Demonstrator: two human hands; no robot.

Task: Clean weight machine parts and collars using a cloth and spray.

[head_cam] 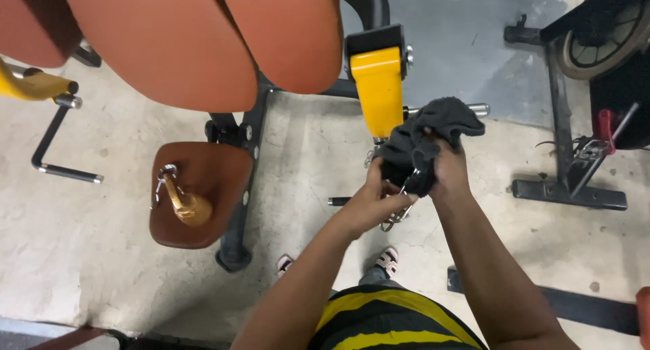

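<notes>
My right hand (448, 167) grips a dark grey cloth (423, 137) bunched just below the yellow arm (378, 86) of a gym machine. My left hand (376, 201) holds a metal chain and clip (396, 214) that hangs under the cloth. Both hands are close together, in front of my striped yellow and black shirt.
Large orange-brown pads (203, 38) of the machine fill the top left. A small brown seat (203, 187) carries a brass-coloured handle with a chain (181, 201). A black metal frame (565, 181) and a wheel (602, 38) stand at the right, on a concrete floor (88, 255).
</notes>
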